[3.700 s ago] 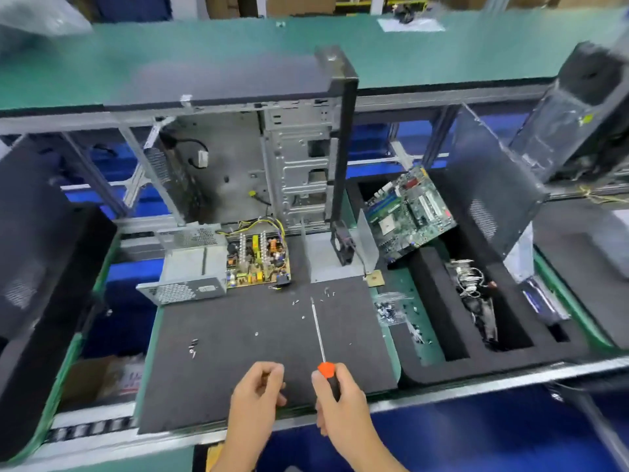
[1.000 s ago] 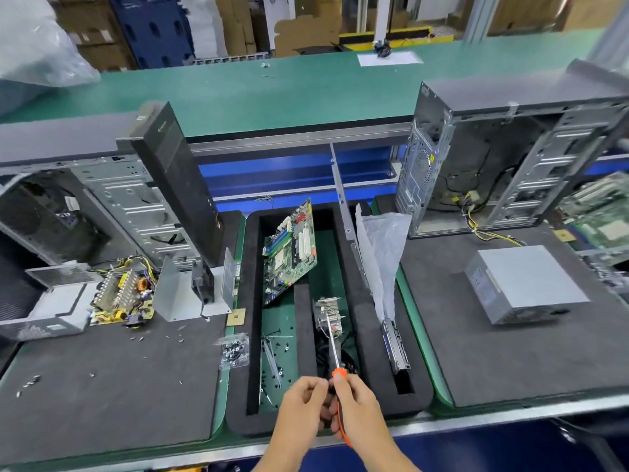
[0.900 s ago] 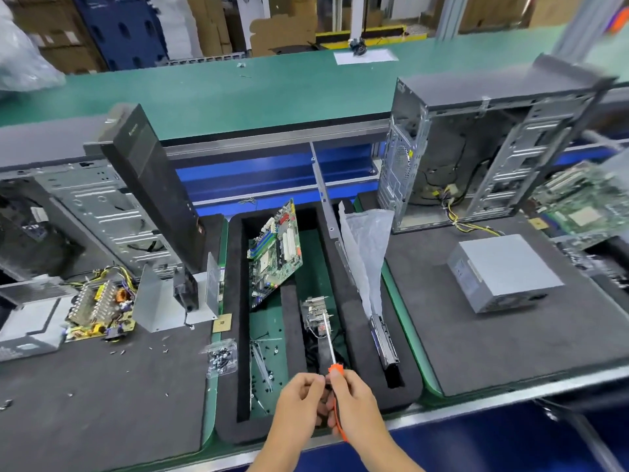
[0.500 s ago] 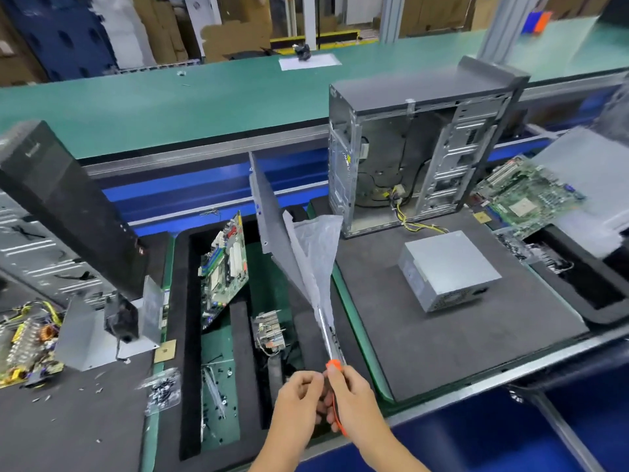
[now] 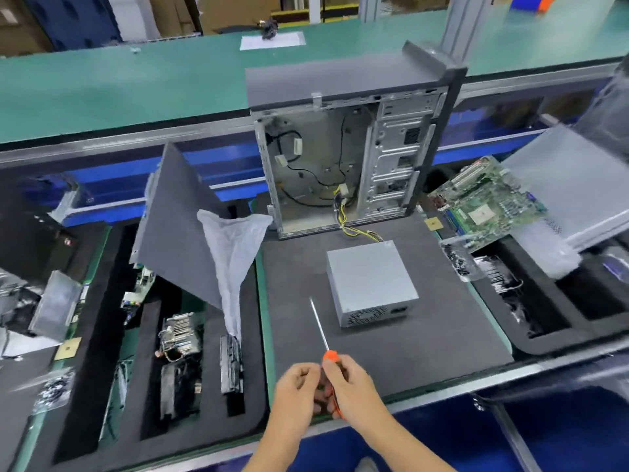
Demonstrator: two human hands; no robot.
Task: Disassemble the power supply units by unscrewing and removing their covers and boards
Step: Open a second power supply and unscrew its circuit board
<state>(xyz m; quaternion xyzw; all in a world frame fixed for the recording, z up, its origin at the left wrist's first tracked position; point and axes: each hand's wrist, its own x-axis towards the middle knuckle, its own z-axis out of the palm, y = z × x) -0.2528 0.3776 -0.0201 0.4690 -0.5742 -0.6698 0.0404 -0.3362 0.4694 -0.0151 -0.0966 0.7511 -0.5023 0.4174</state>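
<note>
PSU sits closed on grey mat, near open case. R hand grips screwdriver, tip up; L hand curled beside the handle, can't tell if it holds anything.

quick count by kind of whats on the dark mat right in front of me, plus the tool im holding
power supply unit: 1
open computer case: 1
screwdriver: 1, gripped by the right hand
total: 3
</note>
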